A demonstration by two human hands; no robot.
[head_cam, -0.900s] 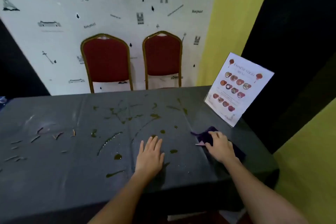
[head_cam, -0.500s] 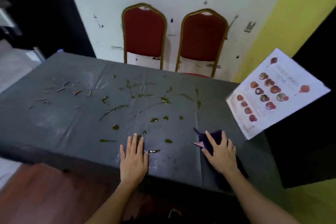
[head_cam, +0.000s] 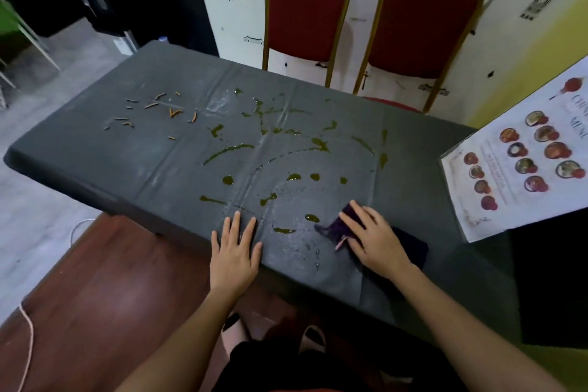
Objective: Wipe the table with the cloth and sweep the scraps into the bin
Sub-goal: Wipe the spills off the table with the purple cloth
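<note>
The dark purple cloth [head_cam: 335,227] lies bunched at the near right edge of the bench [head_cam: 143,153], under the right hand [head_cam: 374,243], whose fingers are spread flat and press on it rather than curl round it. The left hand [head_cam: 234,253] rests open on the bench beside it. The cloth looks thin, soft and light; a flat palm over its middle should drag it well, though the wet green smears [head_cam: 229,149] may make it slide. The dry scraps [head_cam: 152,105] sit far left. I see no bin.

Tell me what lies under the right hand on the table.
A purple cloth lies under the right hand, on the table. Its ends show beside the hand; its middle, and any spill beneath, is covered.
</note>
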